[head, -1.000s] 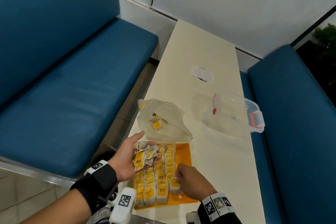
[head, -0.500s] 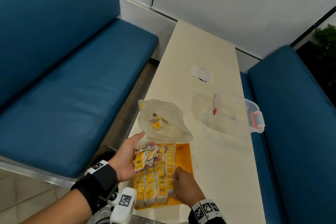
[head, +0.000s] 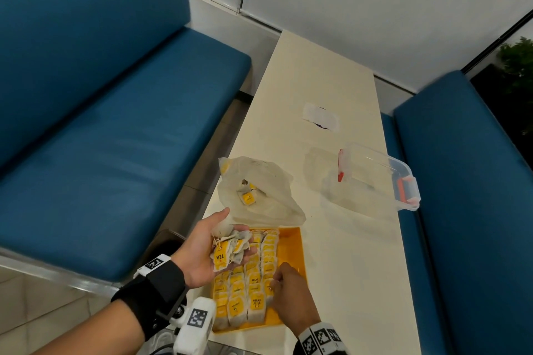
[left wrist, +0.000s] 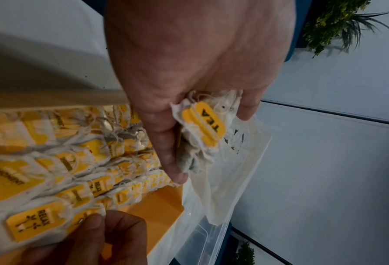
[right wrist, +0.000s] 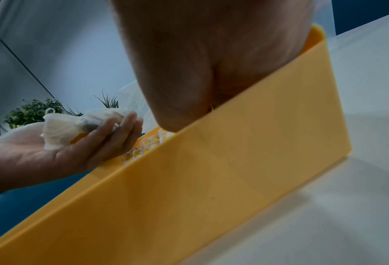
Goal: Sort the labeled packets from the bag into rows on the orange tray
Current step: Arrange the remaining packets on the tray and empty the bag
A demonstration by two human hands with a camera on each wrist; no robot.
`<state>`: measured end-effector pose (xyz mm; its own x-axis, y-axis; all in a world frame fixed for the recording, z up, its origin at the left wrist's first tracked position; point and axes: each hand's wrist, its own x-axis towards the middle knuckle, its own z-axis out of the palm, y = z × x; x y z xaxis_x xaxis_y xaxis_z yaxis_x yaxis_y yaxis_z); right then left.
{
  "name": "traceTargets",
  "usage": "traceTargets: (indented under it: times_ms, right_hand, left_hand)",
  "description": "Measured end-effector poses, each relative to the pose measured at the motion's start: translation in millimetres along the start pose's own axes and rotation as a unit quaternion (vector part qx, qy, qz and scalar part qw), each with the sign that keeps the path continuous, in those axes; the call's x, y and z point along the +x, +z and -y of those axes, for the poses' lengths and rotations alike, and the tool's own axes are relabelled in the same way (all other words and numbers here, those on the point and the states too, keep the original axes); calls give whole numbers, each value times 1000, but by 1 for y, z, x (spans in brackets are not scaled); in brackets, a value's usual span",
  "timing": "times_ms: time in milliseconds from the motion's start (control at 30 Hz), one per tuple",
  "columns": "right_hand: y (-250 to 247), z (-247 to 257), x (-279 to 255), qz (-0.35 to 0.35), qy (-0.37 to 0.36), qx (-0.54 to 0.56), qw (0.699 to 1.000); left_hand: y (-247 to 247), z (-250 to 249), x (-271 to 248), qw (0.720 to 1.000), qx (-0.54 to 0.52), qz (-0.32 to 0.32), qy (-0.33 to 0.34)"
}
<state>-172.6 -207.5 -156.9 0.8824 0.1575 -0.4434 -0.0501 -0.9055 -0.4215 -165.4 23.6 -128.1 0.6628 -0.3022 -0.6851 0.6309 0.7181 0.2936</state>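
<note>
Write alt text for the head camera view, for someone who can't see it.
A left hand cups a bunch of tea packets above an orange tray while the right hand sets a packet into the tray's yellow-labelled rows. Behind the tray, on a white table, lie a plastic bag and a clear container.

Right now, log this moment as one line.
left hand: holds loose packets | right hand: placing packet in tray row | bag: packets remain
</note>
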Motion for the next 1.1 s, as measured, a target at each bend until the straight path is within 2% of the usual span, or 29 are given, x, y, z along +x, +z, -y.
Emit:
traceTargets:
  times_ms: [200,267,300,367,467,533,667,767,933,1000,1100]
  right_hand:
    - [-7,7,-3,-6,3,2,1000]
    - [-19,15,-7,-35,-16,-4,999]
    - [-27,21,-9,-61,-46,-4,997]
    - [-44,40,-14,-95,-154,16,983]
    - [-59,69,-19,-52,-318,1,947]
    - [-57,80,-20,-28,-371,-18,928]
    - [-45,89,-17,-40,-409,-29,911]
    - [-44,92,-16,-41,-410,14,911]
    - [-50,97,-13,-34,-363,127,922]
    - [-56,99,-13,-34,-322,174,930]
    - [-66,103,-15,-15,-220,248,943]
  left_hand:
    - [-2,0,0,1000,0,3,-5]
    - [0,-1,-1,1000,-4,1,-3]
    - [0,-1,-1,1000,-9,2,-2]
    - [3,-1,-1,1000,-16,5,0]
    - [8,2,-1,1000,-23,10,-1]
    - [11,3,-1,1000,-27,13,0]
    - [16,2,-1,1000,-8,-4,0]
    - [16,2,0,1000,-4,-13,3]
    - [14,3,0,1000,-21,-13,3]
    - [13,3,0,1000,-15,-13,5]
    - [14,4,-2,1000,-4,-17,9]
